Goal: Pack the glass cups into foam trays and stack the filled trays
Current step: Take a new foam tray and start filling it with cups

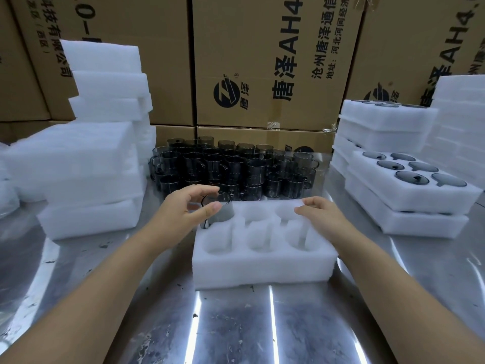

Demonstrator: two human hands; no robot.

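A white foam tray [262, 269] with six round pockets lies on the metal table in front of me, all pockets bare. My left hand [183, 208] grips a smoky grey glass cup [223, 210] by its rim, holding it tilted over the tray's far-left pocket. My right hand [322, 211] rests with relaxed fingers on the tray's far-right edge. A crowd of several more grey glass cups [236, 166] stands in stacked rows behind the tray.
Empty foam trays [86, 164] are piled at the left. Filled trays [412, 187] with cups stand stacked at the right, with more foam behind. Cardboard boxes [262, 61] wall off the back. The shiny metal table [236, 329] stretches toward me.
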